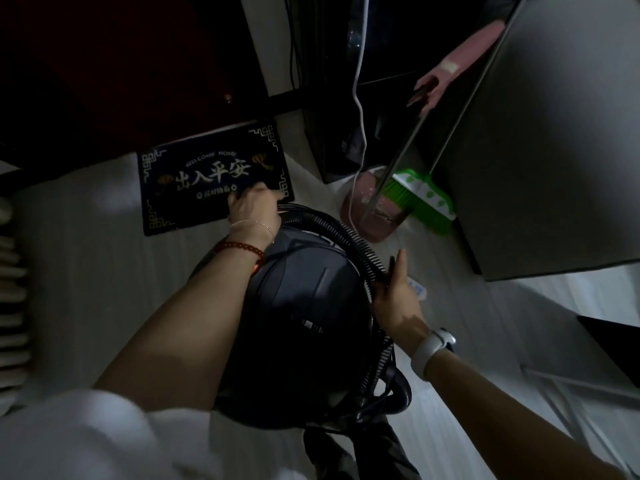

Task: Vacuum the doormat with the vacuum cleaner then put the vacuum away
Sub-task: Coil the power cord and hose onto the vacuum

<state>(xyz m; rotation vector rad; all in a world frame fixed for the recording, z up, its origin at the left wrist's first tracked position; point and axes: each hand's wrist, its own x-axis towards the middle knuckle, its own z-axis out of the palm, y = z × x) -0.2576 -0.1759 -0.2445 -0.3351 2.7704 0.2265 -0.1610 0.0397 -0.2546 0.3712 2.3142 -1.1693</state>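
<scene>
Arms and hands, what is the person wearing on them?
The left hand has two things at its wrist: a thin pale string bracelet and a red beaded bracelet. Its arm is bare up to a white sleeve. The right hand has a white watch band on the wrist, and that arm is bare too.

left arm: bare below a loose white sleeve (86, 434) bunched at the upper arm
left wrist: red beaded bracelet (242, 249); thin, light chain bracelet (254, 224) just beyond it, nearer the left hand (254, 207)
right arm: bare forearm, no sleeve visible
right wrist: white watch band (431, 351) with a dark face at its edge, behind the right hand (398, 299)
</scene>
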